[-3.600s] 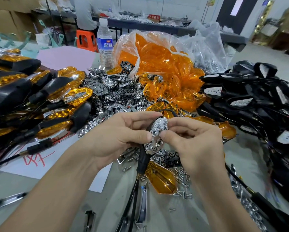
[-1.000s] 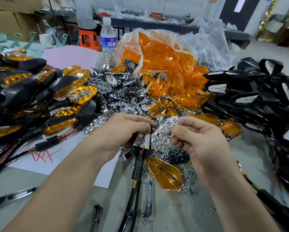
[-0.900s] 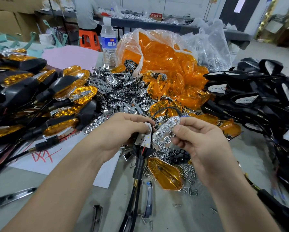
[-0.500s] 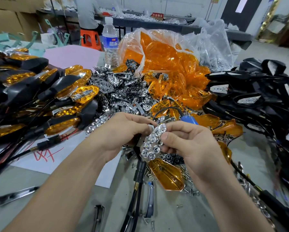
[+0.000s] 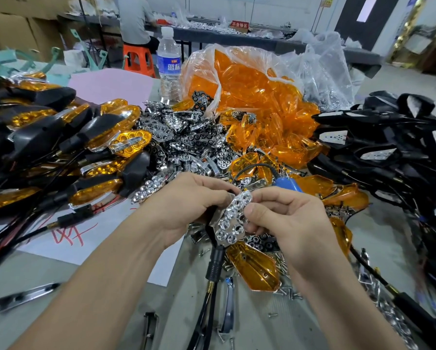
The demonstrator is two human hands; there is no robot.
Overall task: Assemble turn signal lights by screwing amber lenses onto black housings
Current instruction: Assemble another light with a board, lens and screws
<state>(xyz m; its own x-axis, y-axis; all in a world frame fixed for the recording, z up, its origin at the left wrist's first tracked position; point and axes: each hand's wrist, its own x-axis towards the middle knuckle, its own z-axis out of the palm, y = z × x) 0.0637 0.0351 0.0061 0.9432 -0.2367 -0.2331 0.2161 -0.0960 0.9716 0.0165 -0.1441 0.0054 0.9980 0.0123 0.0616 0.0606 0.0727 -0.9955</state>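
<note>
My left hand [image 5: 186, 205] grips a black housing, mostly hidden in my palm; its black stem [image 5: 214, 261] and wires hang down below. My right hand [image 5: 287, 223] pinches a chrome reflector plate [image 5: 233, 218] with round cups and holds it against the housing's open face. A loose amber lens [image 5: 253, 267] lies on the table just under my hands, among scattered small screws [image 5: 287, 294].
Finished amber-and-black lights [image 5: 60, 147] pile at left, chrome reflectors [image 5: 186, 140] in the middle, a bag of amber lenses [image 5: 249, 89] behind, black housings [image 5: 388, 152] at right. A blue-handled tool [image 5: 286, 185] lies behind my right hand. A water bottle [image 5: 170, 64] stands at the back.
The chrome reflector, held apart from the housing's white board a second ago, now sits over it. The blue tool has come into view behind my right hand.
</note>
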